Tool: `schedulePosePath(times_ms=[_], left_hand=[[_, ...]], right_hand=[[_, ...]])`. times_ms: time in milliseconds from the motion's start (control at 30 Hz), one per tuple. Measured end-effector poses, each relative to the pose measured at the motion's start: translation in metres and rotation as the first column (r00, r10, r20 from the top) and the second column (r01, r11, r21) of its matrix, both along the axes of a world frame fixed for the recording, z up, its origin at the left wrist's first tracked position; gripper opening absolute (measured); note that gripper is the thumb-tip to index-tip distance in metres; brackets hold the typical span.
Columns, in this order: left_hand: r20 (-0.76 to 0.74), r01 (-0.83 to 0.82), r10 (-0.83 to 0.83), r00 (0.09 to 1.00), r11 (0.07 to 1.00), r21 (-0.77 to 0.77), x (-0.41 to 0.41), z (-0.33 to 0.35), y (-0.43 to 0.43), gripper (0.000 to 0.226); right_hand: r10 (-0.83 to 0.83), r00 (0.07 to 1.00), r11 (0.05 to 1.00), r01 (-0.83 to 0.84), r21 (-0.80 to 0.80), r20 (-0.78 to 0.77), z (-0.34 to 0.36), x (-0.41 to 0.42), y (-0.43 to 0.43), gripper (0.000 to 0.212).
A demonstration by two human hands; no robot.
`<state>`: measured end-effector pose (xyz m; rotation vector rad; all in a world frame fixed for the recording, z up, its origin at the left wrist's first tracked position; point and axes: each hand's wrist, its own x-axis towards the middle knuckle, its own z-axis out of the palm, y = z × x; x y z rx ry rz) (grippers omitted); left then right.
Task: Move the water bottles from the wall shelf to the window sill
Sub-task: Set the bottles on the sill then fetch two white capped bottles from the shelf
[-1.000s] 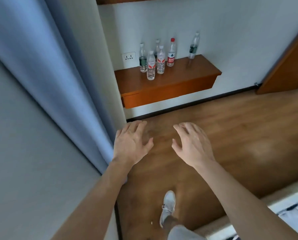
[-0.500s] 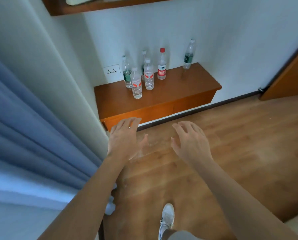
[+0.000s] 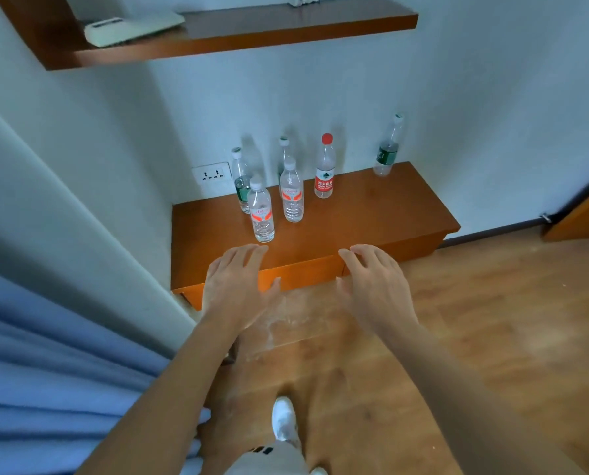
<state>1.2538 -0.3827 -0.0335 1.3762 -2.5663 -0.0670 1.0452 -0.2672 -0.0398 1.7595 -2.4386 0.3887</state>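
Several clear water bottles stand upright on a low wooden wall shelf [image 3: 372, 214]. Nearest me is one with a red-white label [image 3: 261, 212], and a second like it [image 3: 291, 193] stands just behind. A red-capped bottle [image 3: 324, 168] stands at the wall, a green-labelled one [image 3: 241, 181] at the left, and another green-labelled one [image 3: 386, 147] apart at the right. My left hand [image 3: 236, 286] hovers with fingers spread just in front of the nearest bottle, touching nothing. My right hand [image 3: 377, 286] hovers, fingers relaxed, over the shelf's front edge. The window sill is out of view.
A higher wooden shelf [image 3: 286, 32] with a white remote-like device [image 3: 132, 27] hangs above. A wall socket [image 3: 212, 173] is left of the bottles. Blue curtain [image 3: 46, 371] fills the lower left. Wooden floor spreads to the right; a door edge [image 3: 587, 210] stands at far right.
I have stepped closer to the low shelf and the view has tilted up. Both hands now reach its front edge, empty as before.
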Motion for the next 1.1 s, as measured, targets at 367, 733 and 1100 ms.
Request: schedulePosePath(times_ms=[367, 733, 1100], left_hand=[[-0.016, -0.164, 0.165, 0.986, 0.985, 0.046, -0.024, -0.045, -0.124, 0.061], [-0.049, -0.338, 0.369, 0.928, 0.891, 0.302, -0.037, -0.095, -0.222, 0.074], [-0.236, -0.209, 0.453, 0.86, 0.734, 0.646, -0.078, -0.124, -0.253, 0.097]], right_hand=[[0.109, 0.994, 0.991, -0.11, 0.077, 0.019, -0.024, -0.059, -0.151, 0.053], [0.156, 0.985, 0.967, -0.169, 0.191, 0.078, -0.075, -0.11, -0.265, 0.051], [0.08, 0.823, 0.965, -0.205, 0.162, 0.562, -0.132, -0.136, -0.341, 0.086]])
